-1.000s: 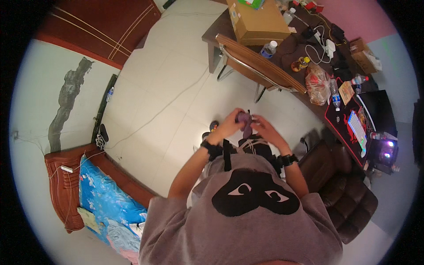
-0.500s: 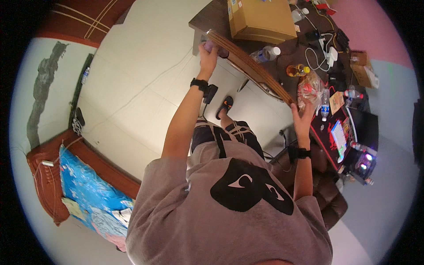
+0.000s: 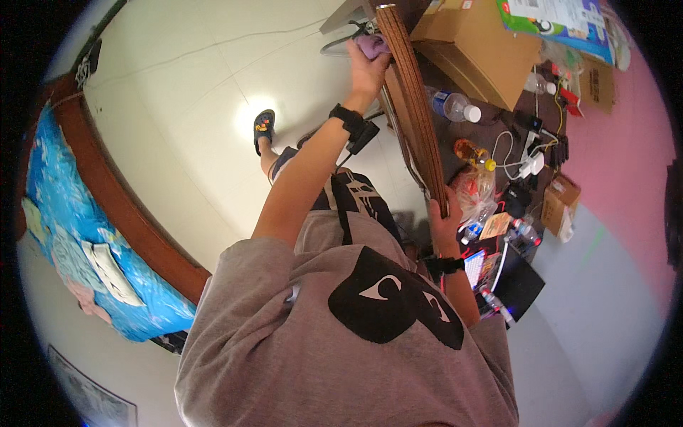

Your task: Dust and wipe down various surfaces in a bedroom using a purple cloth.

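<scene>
My left hand (image 3: 367,75) is closed round a crumpled purple cloth (image 3: 371,47), close against the far part of a long, ridged brown wooden edge (image 3: 413,92). This edge runs along the desk's side toward me. At its near end my right hand (image 3: 445,226) grips the corner, with the thumb on one side and the fingers on the other. Just beyond the right hand lies a clear plastic bag (image 3: 475,191) with reddish contents. A bottle of amber drink (image 3: 472,153) with a yellow cap lies past that.
On the dark desk stand a large cardboard box (image 3: 477,50) and a clear bottle (image 3: 455,105) lying down. White chargers (image 3: 530,166) and cables lie behind. A blue and green package (image 3: 562,25) is at the far right. A bed with blue bedding (image 3: 107,263) is at left.
My view has turned, and the desk edge now runs more nearly straight away from me. My left hand stays on the cloth along the edge; my right hand has closed on the near corner.
</scene>
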The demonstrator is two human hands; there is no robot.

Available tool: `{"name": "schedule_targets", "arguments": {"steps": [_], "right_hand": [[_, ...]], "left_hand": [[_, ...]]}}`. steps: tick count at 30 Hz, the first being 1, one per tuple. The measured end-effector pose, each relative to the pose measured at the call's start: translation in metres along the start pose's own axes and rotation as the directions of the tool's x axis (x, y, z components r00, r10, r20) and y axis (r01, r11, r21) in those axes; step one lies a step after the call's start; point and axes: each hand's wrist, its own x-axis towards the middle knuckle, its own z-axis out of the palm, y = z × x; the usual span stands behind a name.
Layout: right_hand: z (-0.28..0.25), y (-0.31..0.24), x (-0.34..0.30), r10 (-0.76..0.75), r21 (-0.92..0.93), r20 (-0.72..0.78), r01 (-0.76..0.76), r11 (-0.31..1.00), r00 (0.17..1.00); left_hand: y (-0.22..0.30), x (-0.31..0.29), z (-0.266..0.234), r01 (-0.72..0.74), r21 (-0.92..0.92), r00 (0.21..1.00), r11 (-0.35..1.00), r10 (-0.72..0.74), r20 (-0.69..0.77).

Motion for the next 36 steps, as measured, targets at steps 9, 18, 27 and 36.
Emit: {"name": "schedule_targets", "arguments": {"steps": [9,18,27,36], "right_hand": [[-0.006,0.004,0.006,-0.140,-0.016,0.042,0.141,0.990,0.989],[-0.006,0.008,-0.002,-0.040,0.047,-0.006,0.040,0.998,0.999],[-0.002,0.013,0.000,-0.036,0.084,-0.012,0.037,0.996,0.999],[-0.002,0.009,0.001,-0.054,0.093,0.024,0.051,0.994,0.998]], "left_hand": [[-0.029,-0.148,0.014,0.366,-0.018,0.927,0.930,-0.363,0.091],[-0.020,-0.148,0.000,0.438,0.197,0.766,0.877,-0.478,0.430],[0.014,0.045,-0.016,-0.002,0.576,0.973,0.817,-0.131,0.189],[-0.036,-0.208,0.019,0.463,-0.009,0.869,0.886,-0.451,0.205]]}}
